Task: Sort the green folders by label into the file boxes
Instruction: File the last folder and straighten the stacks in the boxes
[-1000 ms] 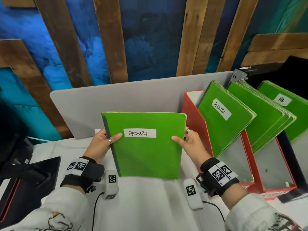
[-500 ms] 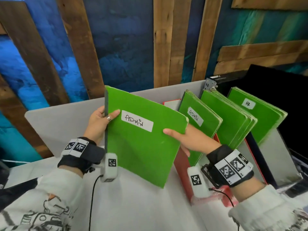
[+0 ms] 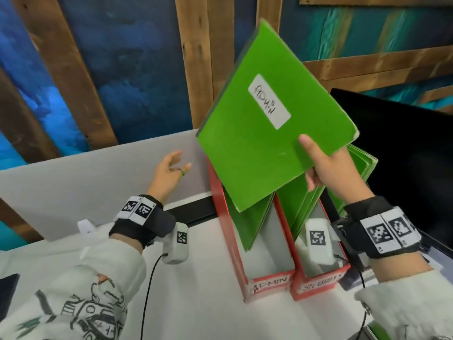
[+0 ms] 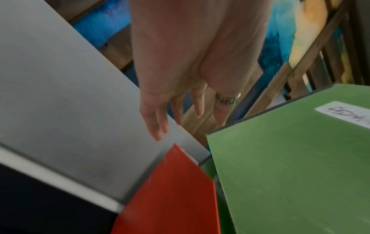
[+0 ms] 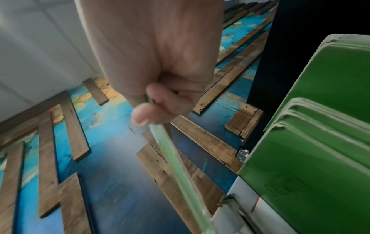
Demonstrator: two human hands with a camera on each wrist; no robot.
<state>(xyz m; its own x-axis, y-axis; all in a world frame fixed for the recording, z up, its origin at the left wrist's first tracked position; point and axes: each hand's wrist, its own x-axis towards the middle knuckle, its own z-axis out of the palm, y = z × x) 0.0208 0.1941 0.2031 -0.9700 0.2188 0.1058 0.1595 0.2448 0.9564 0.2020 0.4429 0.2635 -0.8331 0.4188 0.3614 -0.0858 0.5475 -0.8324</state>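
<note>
My right hand (image 3: pixel 326 165) pinches the near right edge of a green folder (image 3: pixel 264 128) labelled ADMIN and holds it tilted in the air above the red file boxes. In the right wrist view the folder (image 5: pixel 176 158) shows edge-on under my thumb. The red box marked ADMIN (image 3: pixel 235 244) stands below it with a green folder (image 3: pixel 252 224) inside. A second red box (image 3: pixel 316 278) to its right holds several green folders (image 3: pixel 301 204). My left hand (image 3: pixel 171 168) hovers empty with relaxed fingers, left of the ADMIN box, in front of the grey divider.
A grey divider panel (image 3: pixel 73 182) stands along the back of the white table (image 3: pixel 196 303). A black panel (image 3: pixel 402 153) rises at the right behind more green folders (image 5: pixel 320 158). A dark object (image 3: pixel 7 290) lies at the table's left edge.
My left hand has let go of the ADMIN folder and dropped away to the left. My right hand alone has lifted the folder up and to the right, over the red boxes.
</note>
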